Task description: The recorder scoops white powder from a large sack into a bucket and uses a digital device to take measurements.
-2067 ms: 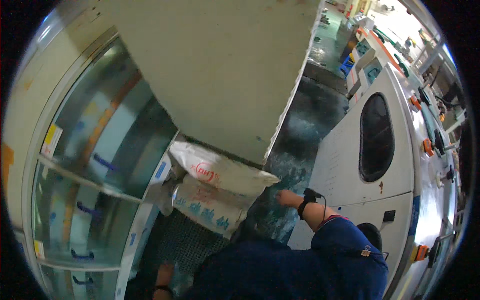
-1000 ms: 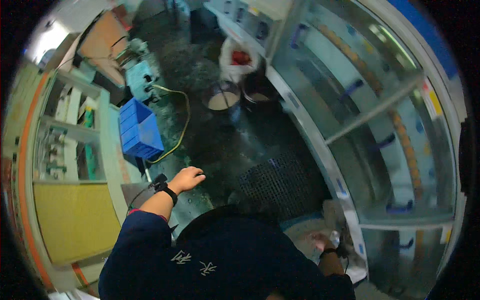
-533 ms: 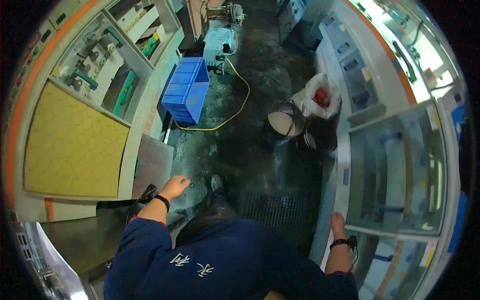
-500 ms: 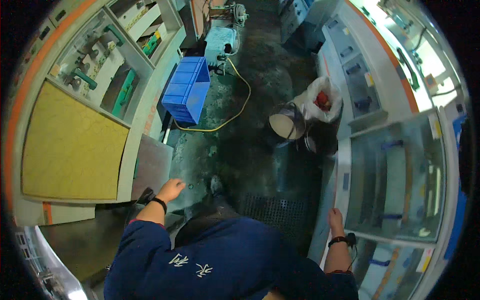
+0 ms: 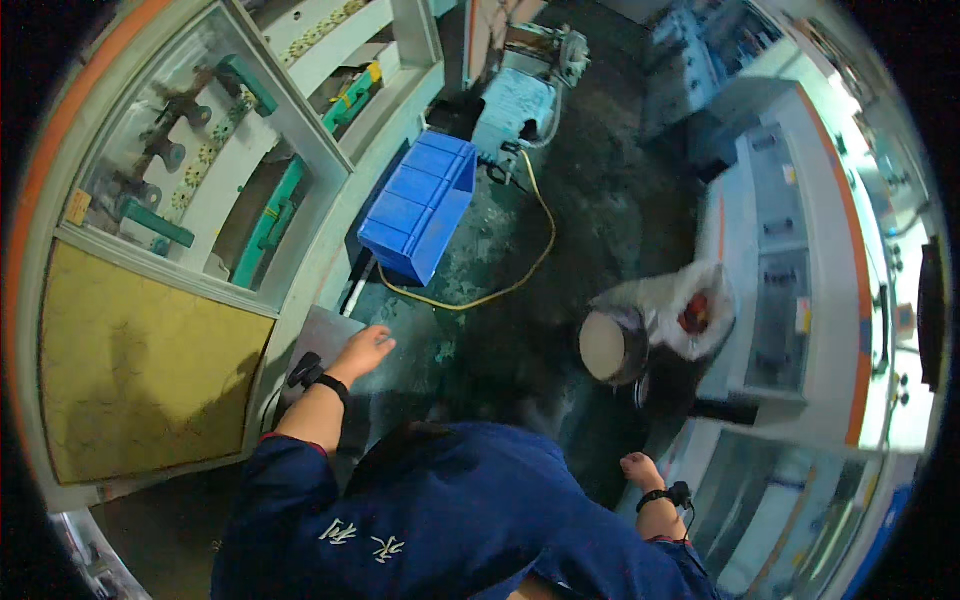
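Note:
My left hand [image 5: 366, 352] hangs over the floor beside the machine row on the left, its fingers loosely apart with nothing in them. A black band with a small dark device goes round that wrist. My right hand [image 5: 642, 470] is low at the right, next to the glazed cabinet [image 5: 755, 505], its fingers curled in and nothing visible in them. A similar band sits on the right wrist. Nearest to my left hand ahead is a blue plastic crate [image 5: 415, 205] tipped on its side. Beyond my right hand stands a bucket [image 5: 607, 347] with a pale round top.
A yellow hose [image 5: 500, 295] curves across the dark, wet floor. Against the bucket leans a white bag [image 5: 715, 335] with something red inside. Machines with clear panels and a yellow board [image 5: 150, 370] line the left; white cabinets [image 5: 825, 250] line the right. A pale-blue machine [image 5: 515, 110] stands ahead.
The view has shifted forward and turned left, so crate, bucket and bag appear lower and farther right. My right hand appears farther from the right-hand cabinet's edge. Both hands remain without anything visible in them.

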Available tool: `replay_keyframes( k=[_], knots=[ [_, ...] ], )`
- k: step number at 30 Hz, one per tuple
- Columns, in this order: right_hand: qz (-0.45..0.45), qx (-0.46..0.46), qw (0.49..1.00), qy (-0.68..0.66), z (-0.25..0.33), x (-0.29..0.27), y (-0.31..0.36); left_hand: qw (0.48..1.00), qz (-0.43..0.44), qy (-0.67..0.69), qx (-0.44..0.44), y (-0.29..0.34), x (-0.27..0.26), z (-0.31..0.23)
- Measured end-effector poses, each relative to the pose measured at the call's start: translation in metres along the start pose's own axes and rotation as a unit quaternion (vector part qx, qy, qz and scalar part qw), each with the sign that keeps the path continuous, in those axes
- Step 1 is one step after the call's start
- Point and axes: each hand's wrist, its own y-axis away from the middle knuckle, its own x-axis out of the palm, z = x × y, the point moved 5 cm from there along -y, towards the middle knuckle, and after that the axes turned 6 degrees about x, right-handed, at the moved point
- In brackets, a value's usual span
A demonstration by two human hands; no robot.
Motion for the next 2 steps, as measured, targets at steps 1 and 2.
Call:
replay_keyframes(
  k=[1,2],
  knots=[
    [0.018,0.032,0.999,0.031,0.009,-0.016,-0.026,1.000,0.007,0.024,0.006,-0.013,0.004,-0.011],
    [0.067,0.069,0.995,0.003,0.058,-0.007,-0.055,0.999,0.028,0.026,-0.031,-0.012,-0.003,0.000]
  ],
)
